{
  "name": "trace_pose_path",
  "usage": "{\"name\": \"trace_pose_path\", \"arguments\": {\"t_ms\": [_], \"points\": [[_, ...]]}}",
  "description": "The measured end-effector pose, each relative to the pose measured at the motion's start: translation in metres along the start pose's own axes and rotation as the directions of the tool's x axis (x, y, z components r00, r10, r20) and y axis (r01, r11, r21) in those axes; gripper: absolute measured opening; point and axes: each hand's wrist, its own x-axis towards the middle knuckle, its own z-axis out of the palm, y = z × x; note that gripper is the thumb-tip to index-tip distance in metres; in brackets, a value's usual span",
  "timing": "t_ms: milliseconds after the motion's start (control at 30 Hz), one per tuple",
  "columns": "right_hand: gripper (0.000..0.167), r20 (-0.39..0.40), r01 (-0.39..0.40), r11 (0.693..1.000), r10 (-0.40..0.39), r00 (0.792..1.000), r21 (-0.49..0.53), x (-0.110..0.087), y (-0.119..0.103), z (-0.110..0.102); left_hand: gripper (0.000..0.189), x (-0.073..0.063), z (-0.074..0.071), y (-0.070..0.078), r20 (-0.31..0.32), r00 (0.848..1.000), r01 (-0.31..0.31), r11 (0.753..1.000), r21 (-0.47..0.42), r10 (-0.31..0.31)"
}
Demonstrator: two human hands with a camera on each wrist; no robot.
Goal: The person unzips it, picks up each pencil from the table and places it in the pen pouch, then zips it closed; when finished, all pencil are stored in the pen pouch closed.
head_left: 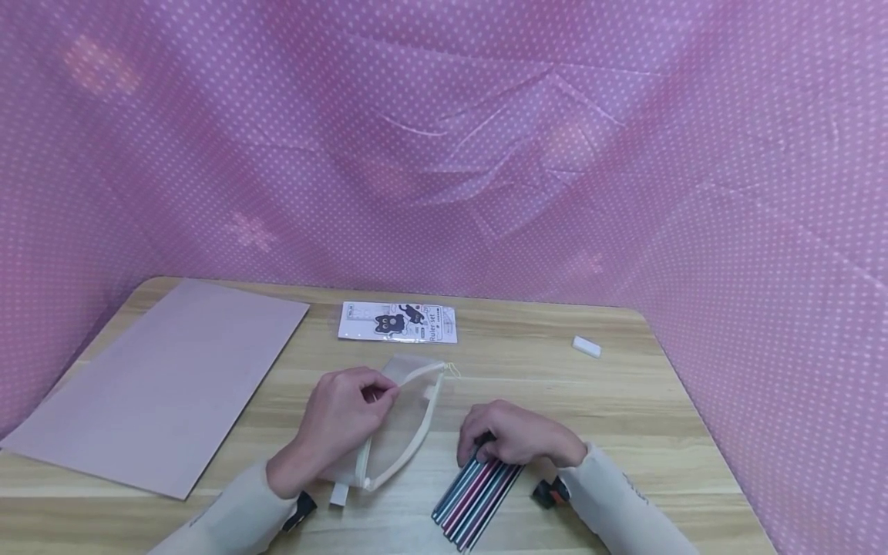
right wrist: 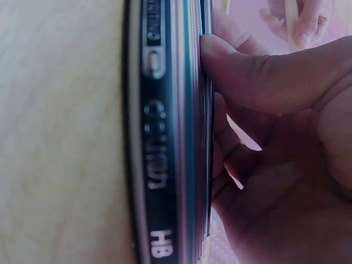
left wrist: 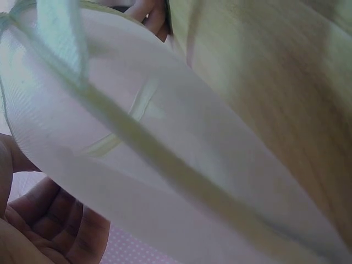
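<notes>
A sheer white zip pouch point(head_left: 405, 435) lies in the middle of the table, its zipper mouth spread apart. My left hand point(head_left: 343, 416) pinches one edge of that mouth between thumb and fingers; the left wrist view shows the thin mesh point(left wrist: 220, 148) close up. To the right of the pouch, my right hand point(head_left: 516, 432) grips a bundle of pencils point(head_left: 475, 501) by its far end. Dark, red and teal barrels lie side by side, and in the right wrist view one black pencil point(right wrist: 159, 165) bears the letters HB.
A packaged ruler set point(head_left: 398, 322) lies behind the pouch. A white eraser point(head_left: 586, 346) sits at the back right. On the left is a large pale pinkish-grey sheet or board point(head_left: 166, 378). Pink dotted cloth point(head_left: 472, 154) hangs around the wooden table point(head_left: 638, 432).
</notes>
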Motion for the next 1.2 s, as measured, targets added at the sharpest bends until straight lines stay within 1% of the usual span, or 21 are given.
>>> {"name": "trace_pose_path", "arguments": {"t_ms": [333, 467, 567, 667, 800, 933, 1033, 1100, 1167, 1200], "points": [[0.032, -0.005, 0.01, 1.0, -0.01, 1.0, -0.026, -0.001, 0.003, 0.001, 0.008, 0.0, 0.0, 0.002, 0.005, 1.0, 0.003, 1.0, 0.002, -0.003], [0.03, -0.02, -0.017, 1.0, 0.017, 1.0, 0.004, -0.003, 0.002, 0.0, 0.008, 0.0, 0.0, 0.001, 0.004, 1.0, 0.0, 1.0, -0.004, 0.0], [0.026, -0.05, -0.058, 0.997, 0.06, 0.997, 0.048, -0.004, 0.0, -0.003, 0.005, 0.0, 0.0, 0.0, -0.005, 1.0, -0.013, 1.0, -0.007, 0.013], [0.024, -0.098, -0.093, 0.993, 0.1, 0.99, 0.079, -0.006, -0.002, -0.007, 0.004, 0.0, 0.001, -0.001, -0.014, 1.0, -0.027, 1.0, -0.008, 0.027], [0.022, -0.164, -0.129, 0.983, 0.149, 0.975, 0.128, -0.006, -0.005, -0.011, 0.006, 0.0, 0.001, -0.002, -0.018, 0.999, -0.033, 0.999, -0.008, 0.033], [0.02, -0.222, -0.139, 0.971, 0.181, 0.958, 0.193, -0.007, -0.007, -0.013, 0.008, 0.0, 0.001, -0.002, -0.019, 0.999, -0.032, 0.999, -0.006, 0.032], [0.022, -0.234, -0.14, 0.953, 0.206, 0.95, 0.27, -0.006, -0.008, -0.012, 0.008, 0.0, 0.0, -0.001, -0.018, 0.999, -0.027, 1.0, -0.011, 0.027], [0.025, -0.225, -0.141, 0.928, 0.228, 0.947, 0.345, -0.004, -0.009, -0.011, 0.008, 0.0, 0.0, -0.001, -0.016, 1.0, -0.025, 1.0, -0.02, 0.024], [0.028, -0.22, -0.154, 0.89, 0.269, 0.938, 0.43, 0.0, -0.01, -0.007, 0.007, 0.0, 0.0, -0.001, -0.014, 1.0, -0.021, 0.999, -0.031, 0.021], [0.029, -0.221, -0.155, 0.862, 0.291, 0.931, 0.483, 0.002, -0.011, -0.005, 0.008, 0.001, 0.0, -0.001, -0.013, 1.0, -0.02, 0.999, -0.037, 0.019]]}}
